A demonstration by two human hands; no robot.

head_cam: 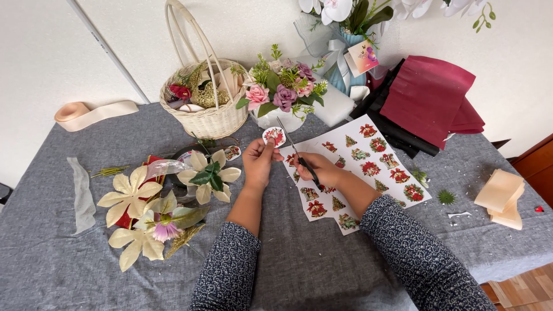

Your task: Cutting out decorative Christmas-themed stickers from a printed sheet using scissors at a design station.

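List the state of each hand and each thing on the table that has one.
Left hand: pinching a round cutout, raised.
Right hand: gripping scissors, blades nearly closed.
Sticker sheet: flat, left edge partly cut away.
Wicker basket: upright, filled.
Peach ribbon: partly unrolled.

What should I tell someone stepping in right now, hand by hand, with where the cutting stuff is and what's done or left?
Left hand: fingers pinch a small round cut-out picture, lifted above the grey tablecloth.
Right hand: holds scissors, blades pointing up toward the cut-out, resting over the printed sheet.
Done: one round picture is cut free; another small cut-out lies by the cream flowers.
Left: most pictures on the sheet are still uncut.
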